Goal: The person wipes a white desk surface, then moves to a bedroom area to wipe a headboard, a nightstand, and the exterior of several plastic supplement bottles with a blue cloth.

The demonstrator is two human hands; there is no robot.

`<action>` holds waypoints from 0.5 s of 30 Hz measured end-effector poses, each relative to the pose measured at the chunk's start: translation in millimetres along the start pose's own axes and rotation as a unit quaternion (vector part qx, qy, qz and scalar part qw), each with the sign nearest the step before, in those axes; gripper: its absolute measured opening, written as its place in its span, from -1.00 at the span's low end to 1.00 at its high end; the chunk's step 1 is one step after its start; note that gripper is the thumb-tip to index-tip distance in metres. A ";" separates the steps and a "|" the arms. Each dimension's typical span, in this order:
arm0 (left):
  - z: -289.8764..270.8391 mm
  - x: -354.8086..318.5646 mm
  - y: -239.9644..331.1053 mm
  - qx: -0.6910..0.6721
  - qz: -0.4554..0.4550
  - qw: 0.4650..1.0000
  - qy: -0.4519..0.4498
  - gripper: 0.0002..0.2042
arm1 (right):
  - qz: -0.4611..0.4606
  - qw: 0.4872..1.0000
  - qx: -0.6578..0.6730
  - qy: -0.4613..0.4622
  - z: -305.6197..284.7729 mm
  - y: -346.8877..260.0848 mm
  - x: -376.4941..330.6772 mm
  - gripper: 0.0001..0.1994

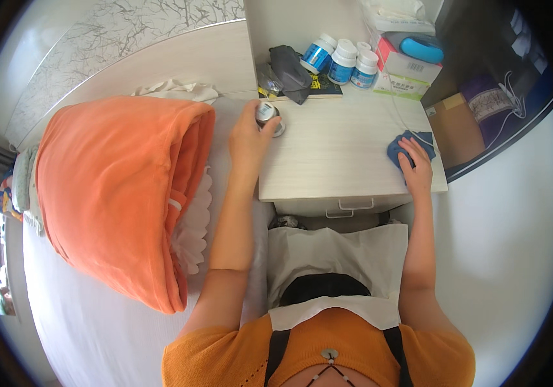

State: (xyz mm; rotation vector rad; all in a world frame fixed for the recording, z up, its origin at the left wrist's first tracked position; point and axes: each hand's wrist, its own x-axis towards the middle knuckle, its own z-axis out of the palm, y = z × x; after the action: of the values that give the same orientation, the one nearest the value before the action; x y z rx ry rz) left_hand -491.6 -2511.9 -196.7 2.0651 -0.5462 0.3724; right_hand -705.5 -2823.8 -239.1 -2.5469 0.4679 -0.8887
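In the head view, the left hand [248, 137] has its fingers curled around a small jar [265, 113] with a pale lid, holding it at the near left corner of the pale bedside cabinet [334, 161]; whether the jar's base is touching the cabinet top cannot be told. The right hand [416, 164] lies flat with fingers pressed together on a blue cloth [406, 146] near the right edge of the same top. The risk looks greatest at that left corner: the jar sits right by the edge above the white bed [96, 322], so a loosened grip could tip it off the side. Behind it, three blue-and-white bottles [344, 61] stand close together beside a dark grey pouch [289, 71], and a wide sweep of the cloth could knock them over. A thin white cable [395, 106] runs just beside the cloth and might get snagged and dragged. The orange quilt [121, 193] lies well apart.
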 end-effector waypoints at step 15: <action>0.3 15.8 -8.4 -0.016 -0.026 0.999 -0.019 -0.53 | 0.000 1.000 0.010 0.014 0.5 4.1 1.6 -0.74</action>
State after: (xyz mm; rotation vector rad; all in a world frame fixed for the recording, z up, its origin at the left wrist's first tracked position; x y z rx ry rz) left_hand -473.8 -2511.9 -195.6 2.0553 -0.5163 0.2914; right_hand -704.8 -2827.9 -240.6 -2.5187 0.4647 -0.9256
